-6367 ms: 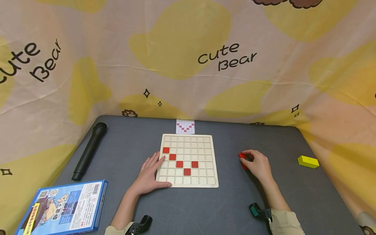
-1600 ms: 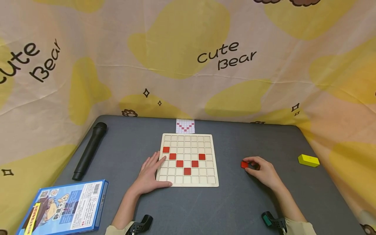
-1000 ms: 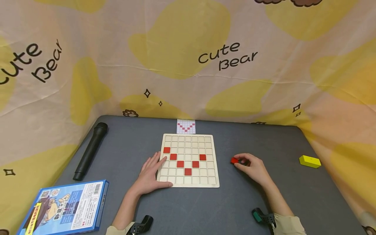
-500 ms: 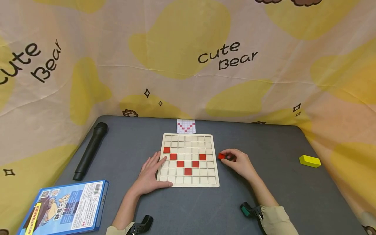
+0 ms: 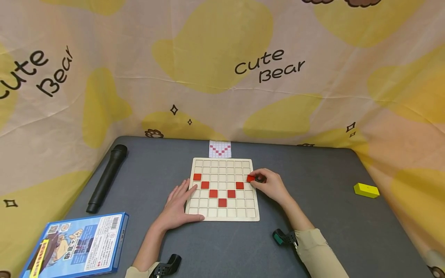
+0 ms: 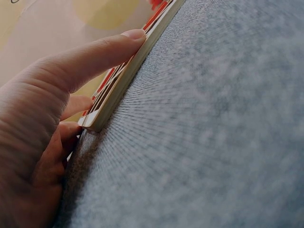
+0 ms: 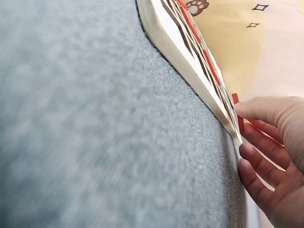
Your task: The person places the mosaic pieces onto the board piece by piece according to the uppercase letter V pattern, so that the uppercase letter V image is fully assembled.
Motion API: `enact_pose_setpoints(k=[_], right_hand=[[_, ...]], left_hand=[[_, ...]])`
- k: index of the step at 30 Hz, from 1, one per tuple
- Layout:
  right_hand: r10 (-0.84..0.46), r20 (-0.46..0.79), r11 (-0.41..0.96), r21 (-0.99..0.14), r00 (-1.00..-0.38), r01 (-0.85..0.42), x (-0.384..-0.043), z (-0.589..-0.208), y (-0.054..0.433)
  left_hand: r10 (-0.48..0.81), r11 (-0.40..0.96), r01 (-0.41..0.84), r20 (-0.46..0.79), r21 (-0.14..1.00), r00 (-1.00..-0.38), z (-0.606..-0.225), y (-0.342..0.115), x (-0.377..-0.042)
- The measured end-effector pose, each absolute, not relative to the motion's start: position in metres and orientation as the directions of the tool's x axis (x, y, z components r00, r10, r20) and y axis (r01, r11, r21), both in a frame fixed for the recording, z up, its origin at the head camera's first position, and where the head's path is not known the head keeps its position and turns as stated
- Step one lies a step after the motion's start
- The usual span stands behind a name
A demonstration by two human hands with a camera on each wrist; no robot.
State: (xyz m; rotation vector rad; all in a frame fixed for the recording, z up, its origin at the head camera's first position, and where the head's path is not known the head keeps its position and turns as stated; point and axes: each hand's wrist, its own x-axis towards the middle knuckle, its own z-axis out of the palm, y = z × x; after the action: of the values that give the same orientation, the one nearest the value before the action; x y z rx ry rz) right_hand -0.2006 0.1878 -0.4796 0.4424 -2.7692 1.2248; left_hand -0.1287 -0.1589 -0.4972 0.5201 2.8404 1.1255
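A cream grid board (image 5: 229, 168) lies flat on the grey table, with several red square tiles (image 5: 222, 202) sitting in its cells. My left hand (image 5: 177, 206) rests along the board's left edge, fingers spread, the thumb on the near edge; the left wrist view has this thumb (image 6: 104, 54) lying over the rim. At the board's right edge my right hand (image 5: 272, 185) pinches a red tile (image 5: 250, 178) between thumb and fingers, over the rightmost column. Seen from the right wrist, the pinched red tile (image 7: 240, 122) stands tilted at the rim. Whether it touches a cell I cannot tell.
A small pattern card (image 5: 220, 149) with a pink V of squares lies behind the board. A yellow block (image 5: 366, 190) sits at the far right. A black cylinder (image 5: 107, 179) and a blue box (image 5: 74, 243) are at the left. A printed cloth hangs behind.
Another red tile appeared in the board's right half between the first two earlier frames. Since then my right hand has carried a red tile leftward to the board's right edge. My left hand stays put.
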Motion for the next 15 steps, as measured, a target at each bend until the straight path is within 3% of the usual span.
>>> enact_pose_setpoints(k=[15], right_hand=[[-0.292, 0.234, 0.609, -0.703, -0.927, -0.369, -0.2082, -0.4824, 0.1826]], left_hand=[[0.320, 0.677, 0.288, 0.081, 0.678, -0.944, -0.4977, -0.1588, -0.1282]])
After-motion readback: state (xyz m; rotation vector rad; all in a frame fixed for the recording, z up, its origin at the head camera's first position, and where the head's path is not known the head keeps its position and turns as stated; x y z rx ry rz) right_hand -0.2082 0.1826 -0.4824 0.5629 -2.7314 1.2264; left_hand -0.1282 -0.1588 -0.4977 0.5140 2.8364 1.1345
